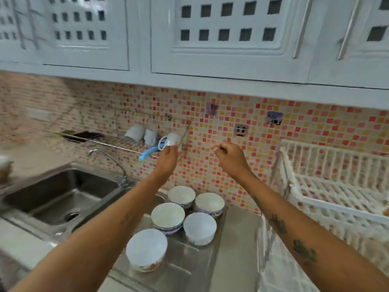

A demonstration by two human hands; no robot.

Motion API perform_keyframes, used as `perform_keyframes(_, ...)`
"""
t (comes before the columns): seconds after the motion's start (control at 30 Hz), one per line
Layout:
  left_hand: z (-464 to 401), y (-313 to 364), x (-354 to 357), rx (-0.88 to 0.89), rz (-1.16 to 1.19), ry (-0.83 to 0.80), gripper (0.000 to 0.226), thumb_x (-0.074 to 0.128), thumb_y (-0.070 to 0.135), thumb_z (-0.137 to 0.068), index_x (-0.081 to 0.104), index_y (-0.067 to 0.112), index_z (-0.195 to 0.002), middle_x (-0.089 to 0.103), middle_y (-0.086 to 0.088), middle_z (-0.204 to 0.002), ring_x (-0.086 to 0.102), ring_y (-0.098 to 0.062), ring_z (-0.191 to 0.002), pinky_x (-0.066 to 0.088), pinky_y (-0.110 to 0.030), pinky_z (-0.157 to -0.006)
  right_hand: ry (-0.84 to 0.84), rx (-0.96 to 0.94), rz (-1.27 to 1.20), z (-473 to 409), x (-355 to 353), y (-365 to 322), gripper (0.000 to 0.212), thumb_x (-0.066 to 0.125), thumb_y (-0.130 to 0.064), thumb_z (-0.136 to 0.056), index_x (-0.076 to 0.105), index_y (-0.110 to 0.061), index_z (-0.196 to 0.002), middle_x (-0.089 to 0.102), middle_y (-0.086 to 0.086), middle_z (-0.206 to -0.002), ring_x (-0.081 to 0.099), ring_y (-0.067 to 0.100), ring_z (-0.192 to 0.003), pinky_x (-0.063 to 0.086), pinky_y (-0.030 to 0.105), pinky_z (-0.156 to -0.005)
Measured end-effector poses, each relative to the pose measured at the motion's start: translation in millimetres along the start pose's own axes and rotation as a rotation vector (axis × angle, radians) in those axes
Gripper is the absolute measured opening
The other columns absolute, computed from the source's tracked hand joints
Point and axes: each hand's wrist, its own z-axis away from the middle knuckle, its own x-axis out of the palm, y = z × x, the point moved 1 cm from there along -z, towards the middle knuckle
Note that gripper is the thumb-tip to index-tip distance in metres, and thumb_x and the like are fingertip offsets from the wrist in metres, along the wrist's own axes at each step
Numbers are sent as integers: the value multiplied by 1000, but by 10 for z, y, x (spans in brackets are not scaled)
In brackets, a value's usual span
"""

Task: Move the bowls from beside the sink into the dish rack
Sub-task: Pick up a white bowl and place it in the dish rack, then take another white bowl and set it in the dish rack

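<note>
You have not started: five white ceramic bowls (168, 216) stand on the steel worktop (235, 239) right of the sink. Your left hand (168, 159) and right hand (229, 157) hover empty, fingers loosely curled. Next, lower to one bowl, then carry it to the white plastic dish rack (336, 186).

1. No text, label, brand, number or sign could be read anywhere in the head view
2. The two small stickers (211, 108) on the tiled wall were too blurred to make out any writing
3. The bowls (167, 216) beside the sink carried blue rim patterns only, with no legible marks
4. The forearm tattoos (304, 250) showed no readable letters
</note>
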Motion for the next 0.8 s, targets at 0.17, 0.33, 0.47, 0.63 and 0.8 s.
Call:
perform_keyframes(0.17, 51, -919, -987, -213, 11, 130, 59, 36, 61, -90, 64, 10, -97, 67, -13, -99, 61, -27, -103, 48, -39, -95, -219, 162, -87, 14, 1305, 203, 26, 48, -16, -96, 61, -5, -77, 51, 4, -65, 43, 11, -58, 35, 26, -61)
perform_keyframes(0.33, 264, -1704, -1475, -450, 27, 197, 69, 26, 53, -99, 51, 0, -134, 53, -26, -138, 52, -37, -128, 36, -50, -110, -456, 455, -21, 273, 2346, 748, 32, 43, -23, -97, 62, 2, -93, 61, 22, -92, 58, 31, -85, 41, 34, -72)
perform_keyframes(0.47, 370, -2314, -1559, -623, 50, 235, 78, 32, 62, -94, 55, -2, -131, 56, -22, -137, 51, -37, -129, 36, -43, -114, -515, 726, 69, 487, 2767, 1196, 50, 40, -31, -98, 54, 6, -128, 56, 26, -133, 52, 39, -123, 39, 38, -101)
perform_keyframes(0.63, 548, -2726, -1370, -674, 88, 200, 74, 37, 64, -91, 49, 10, -141, 47, -12, -147, 44, -28, -137, 31, -44, -118, -412, 874, -100, 722, 2970, 1463, 15, 46, -17, -98, 50, -13, -111, 56, 11, -121, 53, 33, -117, 39, 31, -92)
perform_keyframes(0.8, 557, -2912, -1119, -672, 156, 147, 54, 31, 42, -103, 46, 7, -141, 49, -10, -143, 42, -28, -138, 29, -39, -116, -460, 840, -153, 881, 3163, 1565, 41, 48, -11, -96, 47, -1, -136, 51, 15, -141, 50, 29, -125, 39, 39, -107)
